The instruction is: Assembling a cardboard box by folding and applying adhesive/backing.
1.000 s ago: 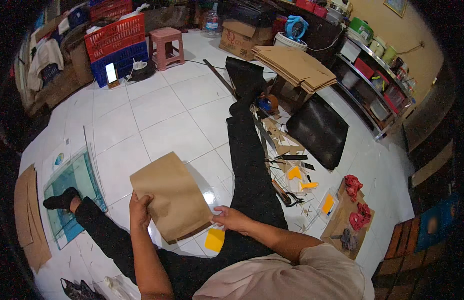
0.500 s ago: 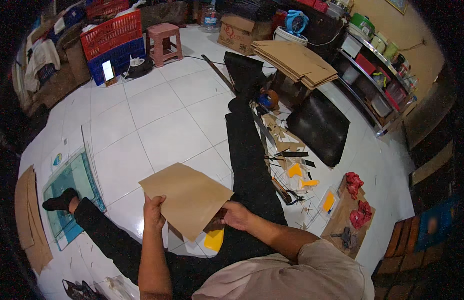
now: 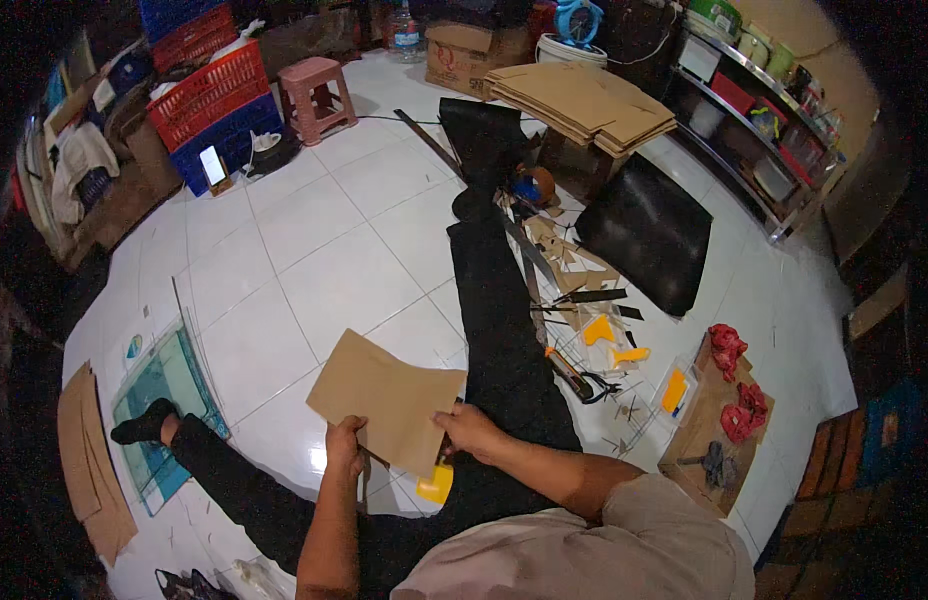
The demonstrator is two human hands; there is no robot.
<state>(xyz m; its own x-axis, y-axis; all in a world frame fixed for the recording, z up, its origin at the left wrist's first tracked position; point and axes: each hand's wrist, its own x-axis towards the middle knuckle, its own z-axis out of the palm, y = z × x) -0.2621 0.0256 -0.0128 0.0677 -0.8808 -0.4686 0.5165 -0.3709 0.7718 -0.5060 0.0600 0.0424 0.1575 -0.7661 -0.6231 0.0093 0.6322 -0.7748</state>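
A flat brown cardboard sheet [image 3: 386, 398] is held above my lap, between my spread legs. My left hand [image 3: 346, 446] pinches its near-left edge, thumb on top. At its right edge my right hand [image 3: 468, 430] grips with the fingers partly hidden behind the sheet. Just below the sheet's near corner shows a yellow piece [image 3: 436, 485]; whether it touches my right hand is hidden.
Pliers [image 3: 594, 388], yellow scrapers [image 3: 598, 330] and offcuts lie right of my leg. Beyond them are a black sheet [image 3: 648, 235] and stacked cardboard [image 3: 584, 100]. A glass panel [image 3: 169, 365] lies under my left foot. Red crumpled bags [image 3: 744, 412] rest on cardboard at right.
The cardboard sheet has turned in my hands, and its left corner now points farther up. My left hand sits lower along its edge. The whole view has shifted slightly.
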